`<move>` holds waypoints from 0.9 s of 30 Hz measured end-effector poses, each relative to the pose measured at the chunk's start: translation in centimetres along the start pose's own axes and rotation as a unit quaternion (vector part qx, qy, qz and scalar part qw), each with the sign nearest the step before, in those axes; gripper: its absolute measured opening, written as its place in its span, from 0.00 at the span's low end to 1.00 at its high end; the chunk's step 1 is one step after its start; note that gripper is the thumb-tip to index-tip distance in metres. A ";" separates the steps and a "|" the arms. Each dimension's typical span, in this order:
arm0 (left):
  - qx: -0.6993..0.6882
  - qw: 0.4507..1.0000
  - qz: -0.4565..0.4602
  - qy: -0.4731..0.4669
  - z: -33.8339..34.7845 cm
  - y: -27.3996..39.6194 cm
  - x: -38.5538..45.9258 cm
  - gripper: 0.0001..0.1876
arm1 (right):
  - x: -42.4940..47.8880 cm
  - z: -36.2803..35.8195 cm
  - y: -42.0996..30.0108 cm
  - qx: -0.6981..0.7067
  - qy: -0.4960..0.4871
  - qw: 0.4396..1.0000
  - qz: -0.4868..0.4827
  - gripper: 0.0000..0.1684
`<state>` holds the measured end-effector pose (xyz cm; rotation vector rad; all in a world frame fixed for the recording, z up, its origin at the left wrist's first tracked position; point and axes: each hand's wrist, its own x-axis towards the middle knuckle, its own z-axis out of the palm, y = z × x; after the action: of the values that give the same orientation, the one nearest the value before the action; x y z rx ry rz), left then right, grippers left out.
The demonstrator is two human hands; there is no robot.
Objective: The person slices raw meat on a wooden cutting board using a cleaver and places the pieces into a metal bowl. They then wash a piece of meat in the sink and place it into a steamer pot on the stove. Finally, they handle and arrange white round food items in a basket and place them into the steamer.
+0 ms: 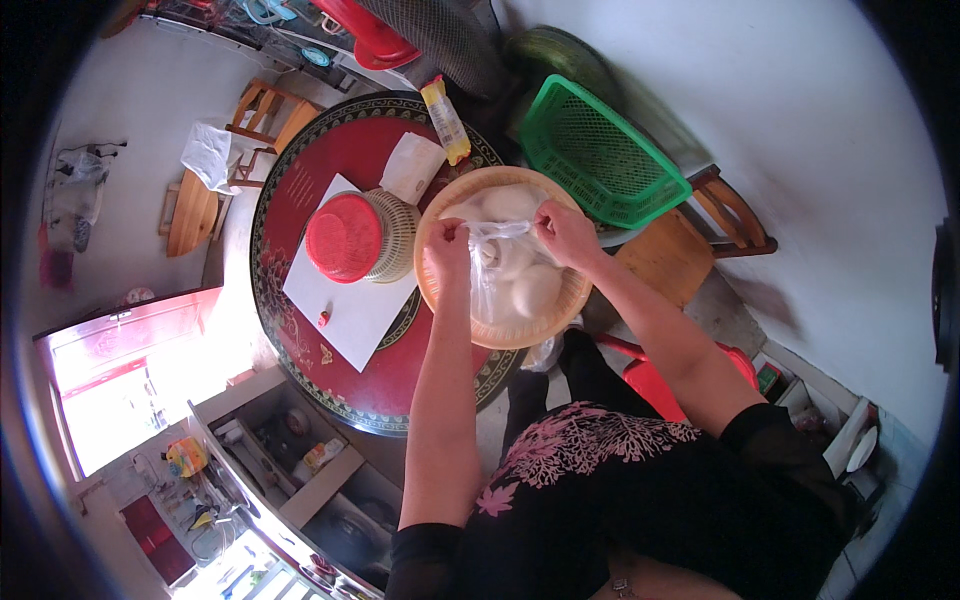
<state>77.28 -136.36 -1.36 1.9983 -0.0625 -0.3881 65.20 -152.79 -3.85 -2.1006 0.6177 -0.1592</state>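
A peach-coloured plastic basket (pixel 551 324) sits at the edge of the round red table (pixel 337 382). Inside it lies a thin clear plastic bag (pixel 484 289) around several pale, rounded things (pixel 537 291) that look like steamed buns. My left hand (pixel 448 255) pinches one end of the bag's gathered top over the basket's left side. At the right side, my right hand (pixel 568 234) pinches the other end. Between them the plastic is stretched and twisted. Whether it is knotted I cannot tell.
Left of the basket, a red strainer (pixel 343 238) and a cream strainer (pixel 394 232) rest on a white sheet (pixel 352 322). A tissue pack (pixel 412 166) and a yellow packet (pixel 447 124) lie behind. A green basket (pixel 600 157) stands by a wooden chair (pixel 664 255); a red stool (pixel 652 386) is below.
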 end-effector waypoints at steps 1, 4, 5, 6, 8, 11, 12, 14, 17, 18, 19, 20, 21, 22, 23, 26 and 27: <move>-0.070 0.997 -0.014 -0.035 0.2 0.1 -0.3 0.07 | 0.0 0.3 0.1 0.048 0.014 0.999 -0.008 0.06; -0.122 0.971 -0.033 -0.201 -0.1 -0.4 -0.7 0.08 | 0.3 1.7 1.2 0.240 0.014 0.971 0.016 0.06; -0.113 0.957 -0.035 -0.265 -0.3 -0.7 -0.9 0.08 | 0.4 2.0 1.6 0.332 -0.015 0.942 0.055 0.06; -0.039 0.946 -0.030 -0.321 -0.5 -0.6 -1.0 0.13 | 0.5 1.9 1.3 0.421 -0.044 0.901 0.093 0.07; 0.079 0.963 0.099 -0.238 0.3 -0.5 -2.1 0.16 | 0.5 1.5 0.7 0.395 -0.093 0.905 0.131 0.08; 0.285 0.917 0.193 -0.204 0.5 1.4 -3.7 0.22 | 0.3 0.9 -0.5 0.338 -0.139 0.918 0.153 0.15; 0.332 0.896 0.209 -0.208 0.5 1.2 -3.7 0.22 | 0.1 0.9 -0.7 0.315 -0.151 0.924 0.154 0.18; 0.347 0.896 0.177 -0.214 0.4 1.1 -3.6 0.20 | -0.6 1.4 -0.5 0.229 -0.184 0.951 0.100 0.26; 0.299 0.936 0.130 -0.132 -0.1 1.0 -3.0 0.15 | -1.4 1.5 0.3 0.170 -0.179 0.969 0.031 0.37; 0.288 0.942 0.143 -0.097 -0.4 0.6 -2.9 0.10 | -1.7 1.4 0.2 0.163 -0.170 0.972 0.008 0.41; 0.269 0.949 0.138 -0.093 -0.8 0.3 -2.6 0.10 | -2.0 1.1 0.4 0.155 -0.161 0.974 0.019 0.40; 0.250 0.955 0.133 -0.089 -1.1 0.0 -2.1 0.09 | -2.4 0.4 0.6 0.147 -0.153 0.977 0.031 0.39; 0.232 0.961 0.128 -0.085 -1.5 0.2 -1.8 0.09 | -2.7 -0.2 0.8 0.139 -0.143 0.979 0.041 0.38; 0.181 0.975 0.097 -0.080 -1.8 0.3 -1.6 0.09 | -3.1 -0.8 1.1 0.129 -0.131 0.982 0.047 0.33; 0.193 0.972 0.091 -0.100 -2.2 0.3 -1.5 0.09 | -3.5 -1.5 1.5 0.118 -0.119 0.984 0.052 0.28; 0.222 0.956 0.095 -0.169 -3.4 0.4 -1.4 0.11 | -4.4 -2.7 3.7 0.103 -0.083 0.991 0.031 0.13; 0.202 0.960 0.118 -0.156 -3.8 -0.1 -1.5 0.11 | -4.6 -3.0 3.6 0.101 -0.072 0.992 0.017 0.09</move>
<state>76.97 -132.72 0.43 2.2779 -0.6168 -0.5682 58.89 -154.46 -4.51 -1.8868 0.5273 -0.0471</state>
